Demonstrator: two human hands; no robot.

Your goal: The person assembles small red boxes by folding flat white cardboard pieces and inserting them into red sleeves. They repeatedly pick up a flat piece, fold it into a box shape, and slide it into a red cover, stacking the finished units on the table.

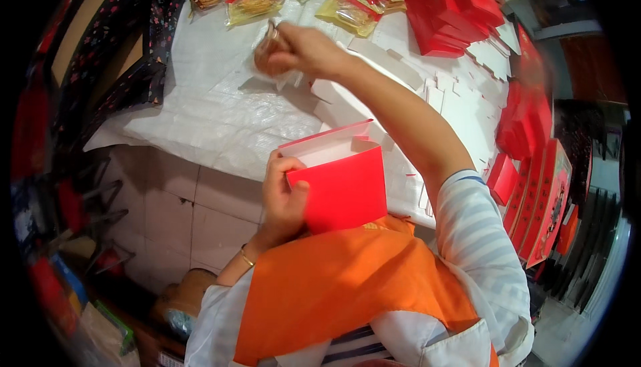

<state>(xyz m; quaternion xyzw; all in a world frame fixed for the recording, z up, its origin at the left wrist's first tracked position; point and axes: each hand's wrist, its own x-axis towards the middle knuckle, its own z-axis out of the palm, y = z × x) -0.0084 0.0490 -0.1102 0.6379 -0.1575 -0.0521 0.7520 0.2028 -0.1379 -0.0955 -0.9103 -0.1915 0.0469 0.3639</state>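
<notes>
My left hand (pixel 286 199) grips a red cardboard box (pixel 340 190) by its left side, with the thumb on the front and the fingers behind. The box is open at the top and shows a white inside. Farther off, my right hand (pixel 294 48) reaches over the white-covered table, closed on a brown, clear-wrapped packet. It looks like a wrapped pastry, partly covered by the fingers. Just beyond that hand, several wrapped pastries (pixel 254 3) lie along the table's far side, some in yellow-edged packets (pixel 352 12).
A pile of red boxes (pixel 447 10) stands at the far right. White folded cardboard pieces (pixel 447 97) lie under and beside my right forearm. More red boxes (pixel 524 123) are at the right edge. A dark flowered cloth (pixel 143 77) hangs at the left. The table (pixel 220 117) ends above a tiled floor.
</notes>
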